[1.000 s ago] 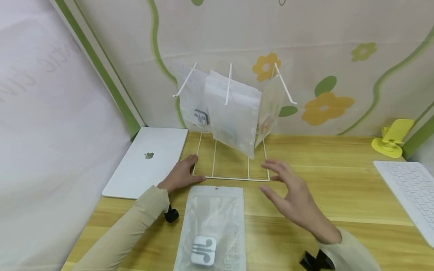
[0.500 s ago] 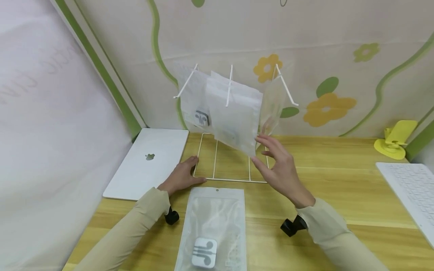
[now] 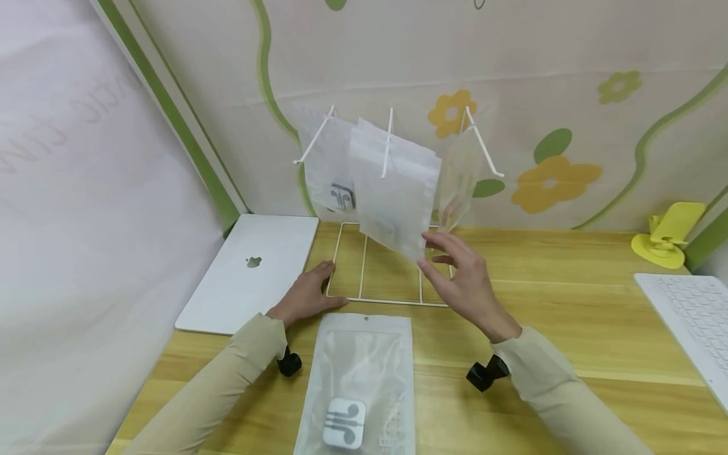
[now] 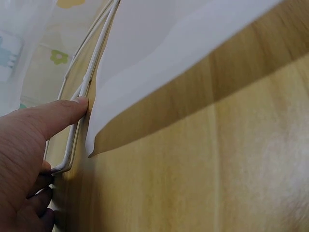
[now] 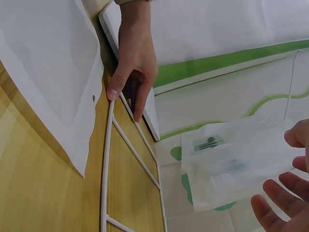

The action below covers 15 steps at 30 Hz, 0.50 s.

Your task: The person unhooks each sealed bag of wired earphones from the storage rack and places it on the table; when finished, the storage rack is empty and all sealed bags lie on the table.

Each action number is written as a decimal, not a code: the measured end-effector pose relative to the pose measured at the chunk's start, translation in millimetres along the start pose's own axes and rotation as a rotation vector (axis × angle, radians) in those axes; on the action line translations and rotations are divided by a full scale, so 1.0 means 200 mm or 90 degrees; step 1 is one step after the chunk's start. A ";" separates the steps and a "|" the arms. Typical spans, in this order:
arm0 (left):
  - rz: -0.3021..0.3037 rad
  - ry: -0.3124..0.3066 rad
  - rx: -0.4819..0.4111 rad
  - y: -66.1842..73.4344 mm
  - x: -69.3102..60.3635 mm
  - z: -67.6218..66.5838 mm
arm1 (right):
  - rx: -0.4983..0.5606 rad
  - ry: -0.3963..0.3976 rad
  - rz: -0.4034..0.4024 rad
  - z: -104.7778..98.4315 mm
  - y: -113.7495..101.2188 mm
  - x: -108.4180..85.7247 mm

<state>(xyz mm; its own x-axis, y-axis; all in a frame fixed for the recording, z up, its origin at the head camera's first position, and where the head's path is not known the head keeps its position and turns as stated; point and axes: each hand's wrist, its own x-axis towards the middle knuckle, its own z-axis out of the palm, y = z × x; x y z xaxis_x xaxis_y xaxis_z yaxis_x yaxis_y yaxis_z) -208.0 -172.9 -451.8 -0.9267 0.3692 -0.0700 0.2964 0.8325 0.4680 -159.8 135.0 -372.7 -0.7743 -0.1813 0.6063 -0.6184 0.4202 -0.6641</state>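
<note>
A white wire rack (image 3: 390,303) stands on the table, with zip bags hanging from its three prongs. My left hand (image 3: 304,294) holds the front left corner of its base, thumb on the front wire, as the right wrist view also shows. At the lower right corner of the middle hanging bag (image 3: 392,189), my right hand (image 3: 466,281) has its thumb and fingers spread apart. In the right wrist view those fingers (image 5: 275,203) grip nothing. Before the rack lies a flat white bag (image 3: 364,354) with a boxed earphone set (image 3: 344,423) inside.
A silver laptop (image 3: 227,284), lid down, lies left of the rack beside my left hand. Far right are a white keyboard (image 3: 691,322) and a yellow phone stand (image 3: 662,237). A floral cloth (image 3: 569,114) hangs behind the table.
My right hand has moved left and up from beside the rack's base to the middle bag's lower corner. My left hand has stayed on the rack.
</note>
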 end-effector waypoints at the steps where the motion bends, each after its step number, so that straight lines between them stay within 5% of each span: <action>1: 0.000 -0.001 -0.001 0.00 0.00 0.00 | 0.003 -0.003 0.002 0.01 0.00 0.00; 15: -0.002 0.000 -0.008 0.00 0.00 0.00 | -0.036 -0.028 -0.026 0.08 0.03 0.07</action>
<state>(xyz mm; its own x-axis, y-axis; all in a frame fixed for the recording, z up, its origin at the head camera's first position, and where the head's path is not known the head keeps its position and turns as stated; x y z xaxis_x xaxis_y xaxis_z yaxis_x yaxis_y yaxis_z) -207.2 -173.4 -452.0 -0.9275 0.3670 -0.0712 0.2909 0.8281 0.4791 -176.7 119.7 -374.7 -0.7544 -0.2379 0.6118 -0.6421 0.4612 -0.6124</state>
